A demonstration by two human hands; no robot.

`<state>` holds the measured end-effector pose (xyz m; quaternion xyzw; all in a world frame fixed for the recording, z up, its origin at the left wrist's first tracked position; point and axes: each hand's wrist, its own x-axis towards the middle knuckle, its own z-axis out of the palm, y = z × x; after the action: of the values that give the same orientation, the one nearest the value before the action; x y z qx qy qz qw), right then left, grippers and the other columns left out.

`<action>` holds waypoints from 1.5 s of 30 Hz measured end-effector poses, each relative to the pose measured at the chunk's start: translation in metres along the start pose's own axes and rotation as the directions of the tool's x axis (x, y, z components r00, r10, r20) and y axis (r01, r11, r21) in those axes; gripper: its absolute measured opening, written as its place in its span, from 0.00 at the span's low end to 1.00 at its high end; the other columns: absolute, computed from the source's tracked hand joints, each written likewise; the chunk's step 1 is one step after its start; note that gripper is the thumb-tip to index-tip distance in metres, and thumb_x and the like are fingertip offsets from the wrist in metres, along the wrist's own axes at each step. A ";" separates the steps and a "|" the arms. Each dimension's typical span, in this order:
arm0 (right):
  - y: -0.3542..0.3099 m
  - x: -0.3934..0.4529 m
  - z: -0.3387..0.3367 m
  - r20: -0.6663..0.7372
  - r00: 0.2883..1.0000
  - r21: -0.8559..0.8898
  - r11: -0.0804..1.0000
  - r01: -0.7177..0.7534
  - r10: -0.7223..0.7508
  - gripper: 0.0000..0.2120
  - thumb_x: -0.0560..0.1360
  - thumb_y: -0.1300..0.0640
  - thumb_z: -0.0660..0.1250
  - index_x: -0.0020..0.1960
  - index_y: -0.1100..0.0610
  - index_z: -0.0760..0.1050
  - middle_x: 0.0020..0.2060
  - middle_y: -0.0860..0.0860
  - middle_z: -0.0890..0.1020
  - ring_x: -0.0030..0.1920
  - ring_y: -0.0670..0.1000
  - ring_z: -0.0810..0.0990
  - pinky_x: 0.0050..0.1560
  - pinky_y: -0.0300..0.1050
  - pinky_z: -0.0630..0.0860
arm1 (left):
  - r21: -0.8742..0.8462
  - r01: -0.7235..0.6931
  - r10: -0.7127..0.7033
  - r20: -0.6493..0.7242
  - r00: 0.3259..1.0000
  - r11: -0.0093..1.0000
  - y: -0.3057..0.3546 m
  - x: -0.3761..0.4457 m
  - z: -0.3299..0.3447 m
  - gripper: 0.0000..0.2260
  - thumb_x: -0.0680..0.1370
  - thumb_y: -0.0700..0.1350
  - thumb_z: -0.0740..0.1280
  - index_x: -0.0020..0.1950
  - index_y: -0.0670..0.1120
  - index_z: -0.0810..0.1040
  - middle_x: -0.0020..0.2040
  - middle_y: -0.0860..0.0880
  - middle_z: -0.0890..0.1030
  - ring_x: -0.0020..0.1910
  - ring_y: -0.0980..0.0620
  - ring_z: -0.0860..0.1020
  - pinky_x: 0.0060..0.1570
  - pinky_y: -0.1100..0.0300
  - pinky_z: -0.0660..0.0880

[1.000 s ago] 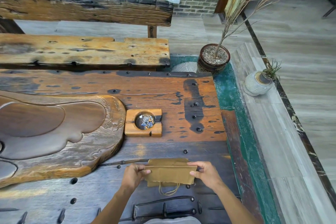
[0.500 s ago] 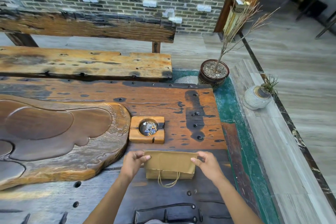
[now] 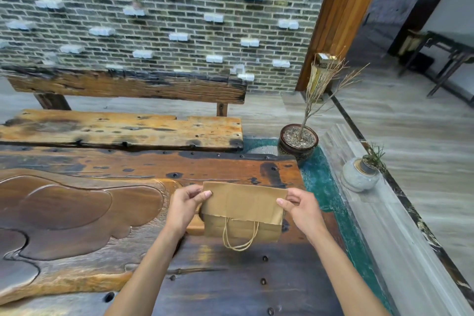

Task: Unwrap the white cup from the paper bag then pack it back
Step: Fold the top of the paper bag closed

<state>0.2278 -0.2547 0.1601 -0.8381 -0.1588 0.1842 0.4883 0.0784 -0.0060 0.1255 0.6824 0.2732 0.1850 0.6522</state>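
Two large timber pieces fill the view: the dark studded worktop (image 3: 230, 287) and, on its left, a carved wooden tray (image 3: 77, 213) with scooped hollows. Beyond them a rough plank bench (image 3: 123, 131) is seen before a brick wall. At the worktop's far right corner a potted plant (image 3: 298, 140) with dry stems is set, and a smaller pale pot (image 3: 359, 174) sits on the stone ledge beside it.

Held above the worktop is the brown paper bag (image 3: 243, 210), its top folded down toward the person and its twisted handles hanging loose below the flap. The upper left corner is pinched by the left hand (image 3: 183, 206) between thumb and fingers; the upper right corner is pinched likewise by the right hand (image 3: 301, 209).

The white cup cannot be seen — it is judged to be inside the folded bag. The step appears to be unfolding the flap. It is best done with the bag's base kept low or rested on the worktop, so the weight inside is supported, and with the fold lifted evenly at both corners — the thin paper could tear if pulled from one side.

No brand, label or writing can be read on the bag or anywhere nearby.
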 end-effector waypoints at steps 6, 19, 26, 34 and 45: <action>-0.047 0.001 -0.025 -0.090 0.987 0.033 0.990 0.135 -0.132 0.08 0.72 0.64 0.75 0.50 0.60 0.81 0.43 0.52 0.87 0.45 0.49 0.84 0.41 0.27 0.76 | -0.008 -0.119 0.118 -0.028 0.993 0.993 0.065 0.002 -0.004 0.05 0.74 0.36 0.71 0.40 0.45 0.84 0.35 0.54 0.85 0.37 0.58 0.80 0.39 0.67 0.76; -0.154 -0.021 -0.069 -0.183 0.908 0.013 0.923 0.385 -0.376 0.10 0.70 0.58 0.76 0.49 0.58 0.81 0.39 0.54 0.88 0.45 0.60 0.86 0.55 0.60 0.81 | -0.035 -0.353 0.348 -0.095 0.933 0.935 0.183 -0.011 -0.022 0.11 0.74 0.34 0.71 0.39 0.50 0.80 0.27 0.66 0.81 0.32 0.70 0.79 0.35 0.76 0.74; -0.197 -0.043 -0.083 -0.201 0.859 0.033 0.874 0.485 -0.470 0.06 0.74 0.67 0.72 0.48 0.58 0.81 0.40 0.56 0.87 0.43 0.54 0.86 0.53 0.53 0.82 | -0.041 -0.436 0.430 -0.117 0.895 0.899 0.224 -0.022 -0.034 0.03 0.74 0.37 0.72 0.47 0.39 0.84 0.42 0.46 0.86 0.42 0.54 0.83 0.48 0.59 0.79; -0.249 -0.062 -0.105 -0.280 0.786 0.047 0.810 0.584 -0.551 0.05 0.74 0.66 0.72 0.49 0.60 0.81 0.43 0.64 0.86 0.46 0.62 0.85 0.57 0.64 0.80 | -0.001 -0.552 0.542 -0.187 0.820 0.834 0.283 -0.036 -0.042 0.05 0.73 0.39 0.74 0.47 0.40 0.86 0.42 0.46 0.86 0.41 0.53 0.83 0.46 0.54 0.80; -0.295 -0.074 -0.057 -0.191 0.738 0.099 0.735 0.671 -0.647 0.07 0.77 0.67 0.67 0.48 0.56 0.78 0.43 0.54 0.86 0.45 0.53 0.84 0.55 0.54 0.79 | 0.066 -0.548 0.535 -0.343 0.772 0.834 0.301 -0.080 -0.097 0.07 0.72 0.39 0.74 0.49 0.40 0.85 0.45 0.43 0.87 0.46 0.44 0.85 0.48 0.49 0.82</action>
<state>0.1632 -0.1917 0.4566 -0.6956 -0.3950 -0.0496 0.5980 -0.0037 0.0215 0.4400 0.6757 0.1723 0.4876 0.5254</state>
